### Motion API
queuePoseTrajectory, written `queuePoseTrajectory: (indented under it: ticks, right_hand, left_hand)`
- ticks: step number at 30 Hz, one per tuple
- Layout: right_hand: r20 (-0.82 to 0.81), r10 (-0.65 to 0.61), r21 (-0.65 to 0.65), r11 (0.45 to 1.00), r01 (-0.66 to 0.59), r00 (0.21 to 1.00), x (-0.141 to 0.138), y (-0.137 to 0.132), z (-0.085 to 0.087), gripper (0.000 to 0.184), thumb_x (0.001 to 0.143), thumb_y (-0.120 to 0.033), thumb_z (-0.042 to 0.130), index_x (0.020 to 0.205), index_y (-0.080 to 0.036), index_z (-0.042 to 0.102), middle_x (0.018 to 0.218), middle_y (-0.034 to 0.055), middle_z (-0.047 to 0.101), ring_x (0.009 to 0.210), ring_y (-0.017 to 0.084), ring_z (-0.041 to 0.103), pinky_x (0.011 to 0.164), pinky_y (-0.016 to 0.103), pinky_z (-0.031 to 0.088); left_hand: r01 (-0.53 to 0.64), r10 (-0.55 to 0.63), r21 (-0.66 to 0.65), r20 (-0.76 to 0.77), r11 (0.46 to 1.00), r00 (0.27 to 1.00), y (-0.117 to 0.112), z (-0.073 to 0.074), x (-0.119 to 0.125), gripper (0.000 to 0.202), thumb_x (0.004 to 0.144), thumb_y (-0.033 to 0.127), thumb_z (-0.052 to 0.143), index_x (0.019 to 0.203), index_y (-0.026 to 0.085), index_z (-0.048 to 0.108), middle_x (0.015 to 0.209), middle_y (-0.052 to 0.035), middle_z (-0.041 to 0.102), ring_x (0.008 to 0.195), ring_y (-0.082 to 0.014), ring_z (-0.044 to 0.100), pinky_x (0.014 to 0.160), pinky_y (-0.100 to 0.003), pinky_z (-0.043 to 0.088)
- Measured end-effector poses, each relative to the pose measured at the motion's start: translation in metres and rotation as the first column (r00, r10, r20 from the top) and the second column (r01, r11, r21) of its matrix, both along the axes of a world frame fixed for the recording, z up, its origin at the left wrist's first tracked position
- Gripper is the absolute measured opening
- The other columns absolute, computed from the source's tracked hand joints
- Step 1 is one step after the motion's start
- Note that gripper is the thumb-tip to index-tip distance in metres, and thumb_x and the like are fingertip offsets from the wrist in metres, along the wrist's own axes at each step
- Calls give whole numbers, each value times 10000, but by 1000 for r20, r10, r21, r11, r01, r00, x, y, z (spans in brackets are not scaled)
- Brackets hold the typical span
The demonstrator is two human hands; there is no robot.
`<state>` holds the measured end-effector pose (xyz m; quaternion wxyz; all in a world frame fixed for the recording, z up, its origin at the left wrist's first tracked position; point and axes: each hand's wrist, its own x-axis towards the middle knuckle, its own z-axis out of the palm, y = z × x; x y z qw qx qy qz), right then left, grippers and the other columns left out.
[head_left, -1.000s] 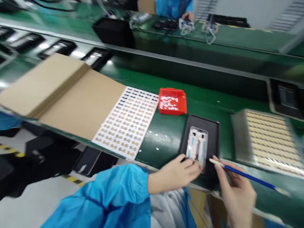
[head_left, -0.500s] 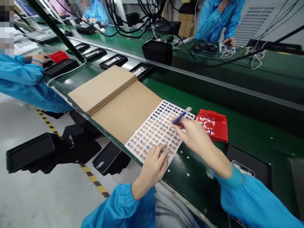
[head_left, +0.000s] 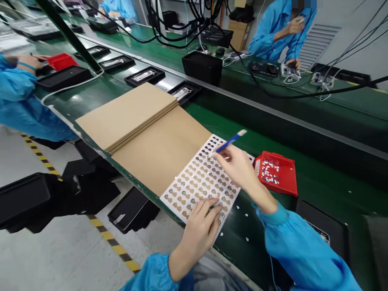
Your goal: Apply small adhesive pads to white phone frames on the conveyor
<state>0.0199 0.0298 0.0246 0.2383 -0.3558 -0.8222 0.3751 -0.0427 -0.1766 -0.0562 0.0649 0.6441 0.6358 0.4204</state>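
Note:
A white sheet (head_left: 194,178) covered with several small tan die-cut pieces lies on the green bench, partly over brown cardboard (head_left: 157,149). My left hand (head_left: 201,228) rests flat on the sheet's near corner, fingers spread. My right hand (head_left: 238,167) is closed on a blue pen-like tool (head_left: 228,141), whose tip touches the sheet's far part. A red bin (head_left: 277,173) of small parts stands just right of my right hand. A black tray (head_left: 325,224) with a phone frame lies at the right, mostly hidden by my sleeve.
A conveyor with several black trays (head_left: 145,76) runs behind the cardboard. A black box (head_left: 202,66) and cables sit beyond it. Other people in blue coats work at the far left (head_left: 18,105) and across the line (head_left: 277,28). Black trays (head_left: 27,198) are stacked on the floor.
My view swung left from the black tray to the white sheet. Both hands left the phone frame; the left now presses the sheet's corner, the right's tool moved onto the sheet's far part.

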Motion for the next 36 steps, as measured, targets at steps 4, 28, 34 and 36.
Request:
queuePoseTrajectory:
  ticks: [4,28,34,36]
  right_hand:
    - [-242,-120,-423,906,7,963,58,-34,31,304,956,-500,808,985,-202,752,862,69,843,816,264,848,659,333,691]
    - [-176,-718,-161,696,700,673,249,-132,22,331,950,-534,835,895,-225,732,961,93,861,856,268,844,628,355,709]
    - [-57,-707,-69,707,704,705,279,-102,-9,404,910,-620,807,900,-230,704,964,114,865,889,286,846,702,369,690]
    - [7,-672,14,740,672,740,276,-101,-14,348,947,-579,765,909,-237,715,965,106,865,831,272,838,687,357,676]
  left_hand:
    - [-15,21,-19,355,1000,935,8,28,0,240,1085,171,535,1140,220,764,1085,-83,811,1012,-213,781,873,-341,657]
    - [567,6,-91,989,819,150,29,80,81,432,954,595,777,802,220,625,797,-50,766,698,-196,740,635,-327,637]
    - [504,-327,-130,619,854,714,76,117,29,169,977,342,684,836,258,645,789,-4,745,691,-179,710,631,-302,586]
    - [452,-390,-95,370,887,843,112,112,22,157,995,349,645,899,236,698,885,-20,752,789,-198,722,735,-331,603]
